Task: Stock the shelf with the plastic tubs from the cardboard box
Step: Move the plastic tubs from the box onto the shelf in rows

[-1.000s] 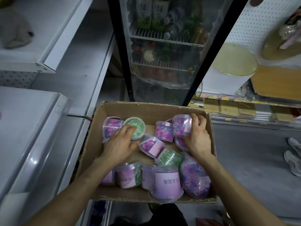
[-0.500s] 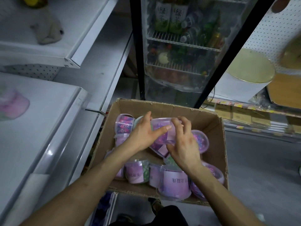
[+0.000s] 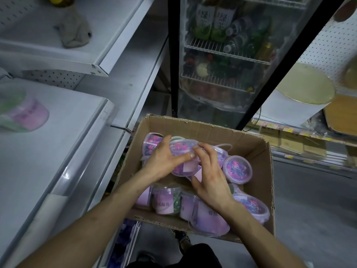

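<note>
Holding one tub over the cardboard box with both my hands.

My left hand wraps its side, thumb across the front; my right hand has fingers curled on its lid edge and label. More tubs lie in the box beneath, and one blurred tub sits on the white shelf at left.

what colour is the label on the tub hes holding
Pale lilac-pink, on the held tub between both hands; the head view, the only view, shows it.
</note>
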`<state>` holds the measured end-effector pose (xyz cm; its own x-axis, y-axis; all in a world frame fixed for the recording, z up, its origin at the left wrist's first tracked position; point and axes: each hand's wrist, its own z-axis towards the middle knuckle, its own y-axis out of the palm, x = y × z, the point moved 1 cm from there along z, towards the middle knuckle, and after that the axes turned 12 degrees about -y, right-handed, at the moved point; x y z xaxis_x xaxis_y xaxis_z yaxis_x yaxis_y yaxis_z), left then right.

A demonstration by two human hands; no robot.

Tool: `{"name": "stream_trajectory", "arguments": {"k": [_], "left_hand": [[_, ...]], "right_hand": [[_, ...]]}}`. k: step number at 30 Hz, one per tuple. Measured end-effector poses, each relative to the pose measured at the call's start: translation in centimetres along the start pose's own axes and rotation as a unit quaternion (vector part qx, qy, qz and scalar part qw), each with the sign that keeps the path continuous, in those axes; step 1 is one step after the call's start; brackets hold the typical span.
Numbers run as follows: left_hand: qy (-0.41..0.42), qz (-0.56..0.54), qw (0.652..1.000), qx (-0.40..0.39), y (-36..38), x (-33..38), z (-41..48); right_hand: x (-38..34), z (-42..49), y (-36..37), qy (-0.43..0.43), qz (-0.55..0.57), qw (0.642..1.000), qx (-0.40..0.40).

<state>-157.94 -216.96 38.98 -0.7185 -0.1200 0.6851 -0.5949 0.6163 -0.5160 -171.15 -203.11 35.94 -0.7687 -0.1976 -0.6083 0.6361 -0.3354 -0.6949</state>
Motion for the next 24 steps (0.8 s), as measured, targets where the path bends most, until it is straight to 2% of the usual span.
{"name": "stream_trajectory", "arguments": {"k": [5,12,20,24], "left_hand": [[0.011,0.022,1.0,0.004,-0.9,-1.5,0.4],[0.028,0.035,0.999,0.013,-2.0,-4.5,1.0],[0.043,0.039,0.998,0.008,-2.3,-5.9,0.7],[0.045,0.049,0.998,0.015,-2.7,-6.4,0.3]], "right_hand": [[0.4,-0.4,-0.3,0.024,0.032,0.999,-0.028],[2.5,-2.7,-1.5,0.104,0.091,0.988,-0.064],[4.0,-4.2,-2.2,0.15,0.076,0.981,-0.095],[5.2,-3.8,-1.8,0.176,0.032,0.978,-0.109]]}}
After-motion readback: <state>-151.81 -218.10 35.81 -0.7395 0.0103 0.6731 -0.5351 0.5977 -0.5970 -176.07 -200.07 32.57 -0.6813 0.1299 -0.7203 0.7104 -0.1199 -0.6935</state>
